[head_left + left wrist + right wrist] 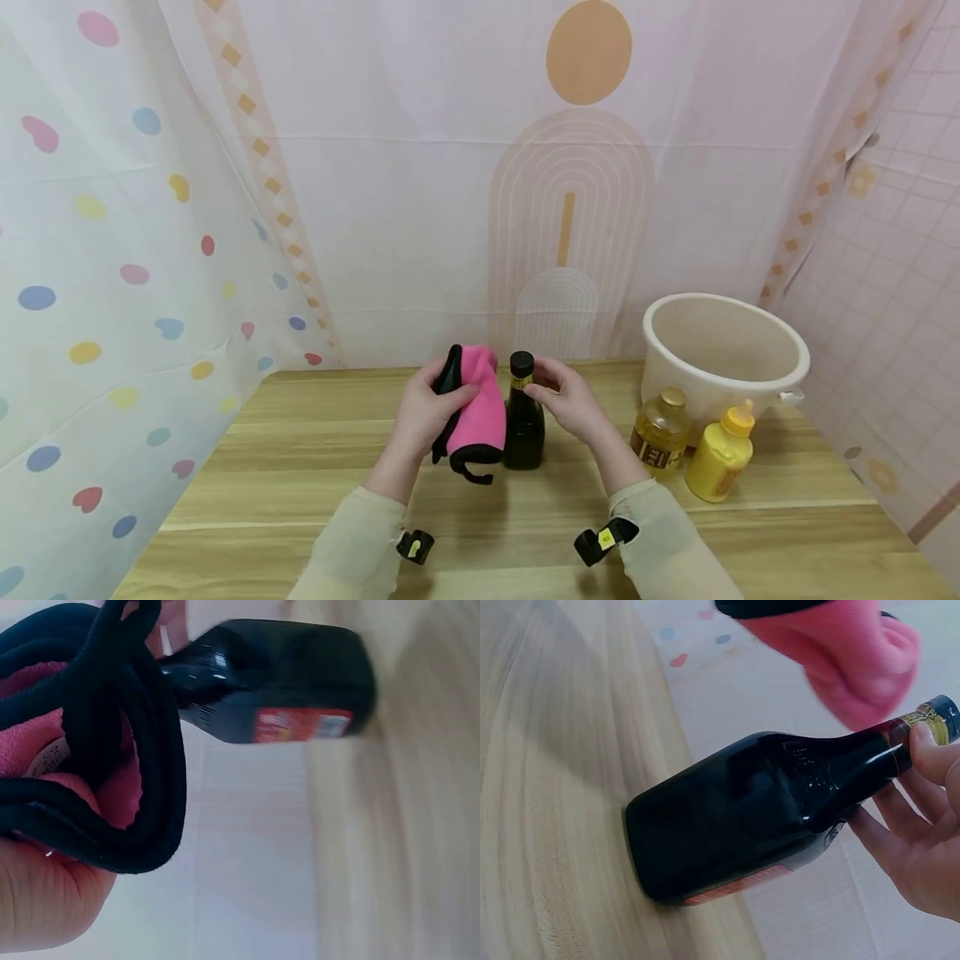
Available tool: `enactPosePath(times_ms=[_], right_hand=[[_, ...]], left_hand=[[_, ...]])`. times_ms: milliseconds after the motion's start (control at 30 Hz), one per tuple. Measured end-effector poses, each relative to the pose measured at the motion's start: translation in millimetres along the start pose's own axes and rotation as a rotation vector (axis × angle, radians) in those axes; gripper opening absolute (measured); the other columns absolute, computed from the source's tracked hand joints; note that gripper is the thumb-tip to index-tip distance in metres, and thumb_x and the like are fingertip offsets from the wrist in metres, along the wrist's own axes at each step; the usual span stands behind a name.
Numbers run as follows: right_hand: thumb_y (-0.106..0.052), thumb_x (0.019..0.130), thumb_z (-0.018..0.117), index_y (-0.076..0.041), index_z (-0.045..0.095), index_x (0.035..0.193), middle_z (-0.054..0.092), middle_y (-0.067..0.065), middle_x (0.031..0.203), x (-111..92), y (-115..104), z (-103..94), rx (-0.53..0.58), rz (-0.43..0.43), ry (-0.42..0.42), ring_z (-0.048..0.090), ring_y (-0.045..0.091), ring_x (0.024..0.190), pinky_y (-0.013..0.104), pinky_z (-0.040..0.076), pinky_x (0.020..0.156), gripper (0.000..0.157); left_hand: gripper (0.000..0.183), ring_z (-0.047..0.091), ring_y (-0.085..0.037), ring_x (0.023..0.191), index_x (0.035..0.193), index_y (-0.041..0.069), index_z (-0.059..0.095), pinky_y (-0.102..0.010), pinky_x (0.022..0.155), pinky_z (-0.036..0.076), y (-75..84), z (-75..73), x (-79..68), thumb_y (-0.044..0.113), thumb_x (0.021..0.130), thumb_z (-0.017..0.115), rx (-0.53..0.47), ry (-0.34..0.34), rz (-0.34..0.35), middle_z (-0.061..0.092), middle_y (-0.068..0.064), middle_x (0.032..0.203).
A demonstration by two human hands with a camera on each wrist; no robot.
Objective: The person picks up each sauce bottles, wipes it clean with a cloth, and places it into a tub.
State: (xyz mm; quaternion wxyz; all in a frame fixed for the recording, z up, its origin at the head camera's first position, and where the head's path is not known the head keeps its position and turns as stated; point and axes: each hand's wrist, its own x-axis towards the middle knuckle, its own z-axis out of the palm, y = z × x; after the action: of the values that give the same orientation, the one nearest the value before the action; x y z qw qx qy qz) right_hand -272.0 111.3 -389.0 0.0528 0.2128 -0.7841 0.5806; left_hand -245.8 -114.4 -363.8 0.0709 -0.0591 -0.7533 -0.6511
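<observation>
A folded pink cloth with black edging (pixel 483 408) is gripped in my left hand (pixel 423 406), thumb across its front. Its rolled end and a small white tag show in the left wrist view. Just right of the cloth, a dark bottle with a black cap (pixel 525 437) stands upright on the table. My right hand (pixel 564 398) holds it by the neck. In the right wrist view, the thumb lies on the yellow neck band (pixel 930 724) and the other fingers go behind the neck. A red label (pixel 296 725) shows on the bottle's side in the left wrist view.
At the right stands a white bucket (pixel 654 367). In front of it are a clear bottle of amber liquid (pixel 662 429) and a yellow squeeze bottle (pixel 717 462). The wooden table (pixel 300 483) ends at a patterned curtain (pixel 405 208) behind.
</observation>
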Motion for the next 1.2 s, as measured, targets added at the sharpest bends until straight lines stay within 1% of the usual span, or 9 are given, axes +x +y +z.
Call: enactPosePath(times_ms=[100,200,367,500,600,667,933,1100,1200], right_hand=[[-0.003,0.096,0.063,0.004,0.054,0.136,0.063,0.023,0.122,0,2,0.6,0.011,-0.003,0.015,0.058,0.036,0.113,0.035,0.049,0.084,0.041],[-0.004,0.096,0.063,0.002,0.055,0.135,0.064,0.021,0.121,0,3,1.1,0.011,0.001,0.023,0.058,0.034,0.112,0.034,0.048,0.082,0.04],[-0.005,0.097,0.062,0.0,0.055,0.138,0.064,0.019,0.122,-1,4,2.3,0.003,0.014,0.023,0.059,0.032,0.113,0.036,0.048,0.086,0.042],[-0.005,0.097,0.062,0.0,0.054,0.139,0.064,0.019,0.122,-1,4,3.8,-0.006,0.002,0.021,0.058,0.033,0.115,0.041,0.049,0.091,0.043],[-0.004,0.097,0.062,0.001,0.053,0.139,0.063,0.02,0.124,0,4,4.6,-0.008,-0.007,0.024,0.058,0.034,0.116,0.044,0.048,0.094,0.044],[-0.004,0.097,0.062,0.001,0.053,0.139,0.063,0.02,0.124,0,4,5.2,-0.007,-0.005,0.027,0.058,0.034,0.116,0.044,0.048,0.094,0.044],[-0.008,0.096,0.064,-0.002,0.056,0.138,0.065,0.017,0.118,-1,4,5.4,-0.023,0.03,0.061,0.058,0.029,0.106,0.034,0.048,0.079,0.043],[-0.009,0.096,0.064,-0.002,0.055,0.138,0.065,0.017,0.119,-2,4,5.6,-0.024,0.03,0.051,0.058,0.028,0.106,0.033,0.049,0.078,0.043],[-0.009,0.097,0.064,-0.001,0.054,0.139,0.065,0.018,0.12,-3,3,5.9,-0.02,0.03,0.047,0.058,0.028,0.105,0.032,0.049,0.076,0.044]], left_hand=[[0.045,0.062,-0.023,0.083,0.124,0.009,0.067,-0.033,0.068,0.054,8.9,6.8,2.4,0.01,0.081,0.08,0.002,0.007,0.033,0.065,-0.015,0.107],[0.043,0.062,-0.023,0.085,0.121,0.01,0.069,-0.033,0.07,0.054,14.3,15.0,2.7,0.011,0.08,0.081,0.02,0.013,0.062,0.067,-0.013,0.105],[0.038,0.062,-0.023,0.09,0.116,0.008,0.071,-0.035,0.075,0.053,13.0,27.9,1.3,0.013,0.08,0.082,0.058,0.025,0.112,0.069,-0.01,0.105],[0.036,0.063,-0.023,0.092,0.115,0.007,0.071,-0.038,0.079,0.053,9.3,33.7,-1.3,0.01,0.08,0.081,0.061,0.062,0.141,0.07,-0.01,0.106],[0.036,0.063,-0.025,0.095,0.115,0.006,0.07,-0.041,0.082,0.053,4.7,35.9,-2.5,0.008,0.081,0.08,0.05,0.072,0.145,0.07,-0.012,0.108],[0.035,0.063,-0.026,0.095,0.115,0.005,0.07,-0.043,0.083,0.053,0.5,36.2,-3.1,0.008,0.081,0.079,0.057,0.073,0.15,0.07,-0.013,0.109],[0.032,0.063,-0.026,0.093,0.112,0.006,0.07,-0.043,0.081,0.054,-13.4,38.2,-4.7,0.005,0.081,0.078,0.101,0.045,0.134,0.07,-0.012,0.106],[0.034,0.063,-0.027,0.097,0.114,0.006,0.07,-0.045,0.085,0.053,-21.7,37.0,-5.0,0.005,0.081,0.077,0.122,0.031,0.106,0.069,-0.012,0.109],[0.033,0.063,-0.027,0.096,0.113,0.007,0.07,-0.045,0.083,0.053,-25.5,36.1,-4.6,0.006,0.081,0.077,0.141,0.02,0.1,0.069,-0.012,0.108]])
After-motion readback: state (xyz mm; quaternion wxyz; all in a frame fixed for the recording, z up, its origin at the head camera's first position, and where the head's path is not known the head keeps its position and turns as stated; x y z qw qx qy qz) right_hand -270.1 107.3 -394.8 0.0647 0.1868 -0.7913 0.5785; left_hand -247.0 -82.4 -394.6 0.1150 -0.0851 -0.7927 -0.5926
